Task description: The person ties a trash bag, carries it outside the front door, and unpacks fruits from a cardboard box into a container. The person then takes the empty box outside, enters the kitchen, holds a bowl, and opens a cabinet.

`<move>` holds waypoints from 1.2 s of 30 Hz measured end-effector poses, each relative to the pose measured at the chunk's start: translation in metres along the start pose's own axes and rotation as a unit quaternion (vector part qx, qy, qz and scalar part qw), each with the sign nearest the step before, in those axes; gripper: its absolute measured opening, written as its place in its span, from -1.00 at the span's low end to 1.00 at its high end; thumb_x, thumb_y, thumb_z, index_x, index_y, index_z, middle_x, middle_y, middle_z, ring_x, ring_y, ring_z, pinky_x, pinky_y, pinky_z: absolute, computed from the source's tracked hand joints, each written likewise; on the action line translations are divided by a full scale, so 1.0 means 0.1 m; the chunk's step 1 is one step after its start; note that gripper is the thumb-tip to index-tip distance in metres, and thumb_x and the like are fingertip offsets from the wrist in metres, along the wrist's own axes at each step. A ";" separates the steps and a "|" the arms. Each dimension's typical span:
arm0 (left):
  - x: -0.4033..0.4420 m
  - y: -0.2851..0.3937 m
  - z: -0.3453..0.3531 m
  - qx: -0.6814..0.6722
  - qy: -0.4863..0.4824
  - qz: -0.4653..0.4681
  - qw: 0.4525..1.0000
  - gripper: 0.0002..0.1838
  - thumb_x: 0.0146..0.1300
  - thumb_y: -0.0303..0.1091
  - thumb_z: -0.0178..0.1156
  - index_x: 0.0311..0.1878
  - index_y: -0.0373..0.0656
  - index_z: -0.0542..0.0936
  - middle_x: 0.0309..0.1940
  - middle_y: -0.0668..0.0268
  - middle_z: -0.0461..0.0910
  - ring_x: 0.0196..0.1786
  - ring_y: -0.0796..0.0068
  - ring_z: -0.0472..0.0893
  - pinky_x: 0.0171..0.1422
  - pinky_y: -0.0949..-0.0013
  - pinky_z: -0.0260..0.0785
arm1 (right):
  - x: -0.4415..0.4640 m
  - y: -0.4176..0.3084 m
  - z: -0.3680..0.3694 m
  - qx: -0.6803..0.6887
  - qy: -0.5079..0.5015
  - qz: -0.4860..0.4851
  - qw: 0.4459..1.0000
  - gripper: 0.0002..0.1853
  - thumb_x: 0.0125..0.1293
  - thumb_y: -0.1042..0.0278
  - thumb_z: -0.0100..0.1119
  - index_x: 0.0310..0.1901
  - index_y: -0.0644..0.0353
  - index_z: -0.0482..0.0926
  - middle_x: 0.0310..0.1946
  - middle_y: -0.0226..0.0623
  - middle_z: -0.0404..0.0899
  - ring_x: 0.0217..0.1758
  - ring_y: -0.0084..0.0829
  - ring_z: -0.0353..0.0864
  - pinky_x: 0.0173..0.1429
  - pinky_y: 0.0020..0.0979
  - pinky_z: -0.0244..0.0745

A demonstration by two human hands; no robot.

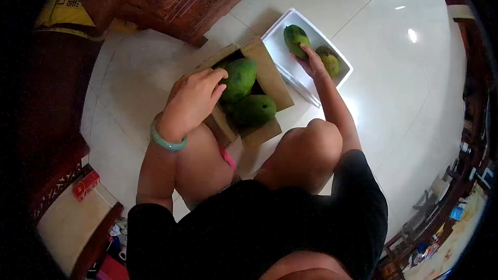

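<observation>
Right hand [311, 63] clasps a green mango [294, 37], thumb and fingers closed on its near end, in or just over the white box [277, 46] right of the cardboard box [272, 78]; a blotched mango [328, 61] lies within. Left hand [193, 96] curls against the upper mango [240, 81] inside the cardboard box, its grip impossible to tell. Slack right-hand fingers could let the green mango slip and bruise its neighbour.
</observation>
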State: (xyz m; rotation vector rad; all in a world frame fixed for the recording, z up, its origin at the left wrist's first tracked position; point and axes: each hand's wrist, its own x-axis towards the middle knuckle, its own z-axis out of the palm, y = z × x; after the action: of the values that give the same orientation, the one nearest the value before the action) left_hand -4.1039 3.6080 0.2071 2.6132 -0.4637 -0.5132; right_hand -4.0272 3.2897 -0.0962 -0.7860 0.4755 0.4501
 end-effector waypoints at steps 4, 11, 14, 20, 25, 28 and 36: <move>0.02 -0.12 0.14 0.002 0.006 0.033 0.999 -0.79 0.15 -0.45 0.07 -0.12 -0.20 0.44 -0.24 0.06 0.52 -0.21 0.01 0.51 -0.13 0.15 0.38 | 0.12 0.14 -0.17 -0.037 0.048 -0.067 0.996 -0.70 0.13 0.57 0.14 -0.11 0.52 0.38 -0.16 -0.06 0.49 -0.07 -0.26 0.52 0.10 -0.45 0.46; 0.00 -0.05 0.14 0.029 -0.031 0.031 0.999 -0.78 0.14 -0.42 0.09 -0.13 -0.21 0.43 -0.28 0.06 0.51 -0.22 0.00 0.51 -0.15 0.13 0.38 | 0.05 0.04 -0.20 -0.033 0.059 0.013 0.998 -0.75 0.18 0.61 0.01 -0.13 0.62 0.36 -0.09 0.07 0.44 0.00 -0.21 0.49 0.17 -0.43 0.43; 0.01 -0.12 0.05 0.012 -0.060 0.037 0.997 -0.78 0.15 -0.38 0.10 -0.14 -0.22 0.43 -0.30 0.08 0.52 -0.24 0.04 0.52 -0.17 0.15 0.38 | -0.19 0.01 -0.05 -0.055 0.111 0.050 0.991 -0.70 0.22 0.49 0.03 -0.09 0.56 0.39 -0.16 0.03 0.51 -0.12 -0.28 0.55 0.06 -0.38 0.48; 0.39 -0.57 -0.05 0.054 -0.139 0.100 0.984 -0.65 0.11 -0.22 0.18 -0.10 -0.22 0.45 -0.24 0.10 0.50 -0.14 0.16 0.51 -0.06 0.20 0.35 | -0.89 -0.32 0.40 -0.407 -0.028 -0.039 0.912 -0.69 0.25 0.31 0.07 0.00 0.23 0.45 -0.24 -0.31 0.57 -0.21 -0.51 0.53 -0.08 -0.47 0.42; 0.79 -0.66 0.71 -0.024 -0.180 0.050 0.982 -0.16 -0.12 0.00 0.34 0.14 -0.35 0.26 0.04 -0.06 0.33 0.14 0.04 0.34 0.23 0.20 0.19 | -1.18 -0.45 0.92 -0.476 -0.198 -0.047 0.855 -0.71 0.19 0.43 0.14 -0.04 0.22 0.45 -0.26 -0.37 0.55 -0.18 -0.58 0.48 -0.07 -0.51 0.39; 0.82 -0.63 1.09 0.041 -0.169 0.015 0.985 0.04 -0.24 0.08 0.38 0.22 -0.35 0.12 0.11 -0.16 0.26 0.19 -0.03 0.28 0.27 0.17 0.14 | -1.31 -0.44 1.14 -0.527 -0.252 -0.040 0.811 -0.71 0.17 0.46 0.15 -0.05 0.23 0.45 -0.24 -0.35 0.55 -0.19 -0.59 0.49 -0.10 -0.52 0.41; 0.81 -0.59 1.29 -0.024 -0.123 -0.102 0.987 0.06 -0.31 -0.01 0.44 0.19 -0.34 0.08 0.04 -0.23 0.26 0.10 -0.09 0.32 0.22 0.14 0.18 | -1.35 -0.28 1.05 -0.589 -0.254 -0.033 0.766 -0.69 0.14 0.49 0.16 -0.04 0.27 0.45 -0.36 -0.34 0.60 -0.33 -0.57 0.54 -0.21 -0.49 0.47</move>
State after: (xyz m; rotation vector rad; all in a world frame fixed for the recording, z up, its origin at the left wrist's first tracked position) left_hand -4.0735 3.5806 0.0487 2.5751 -0.2545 -0.9106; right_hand -4.0957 3.3236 0.0596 -1.8161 -0.4485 0.8792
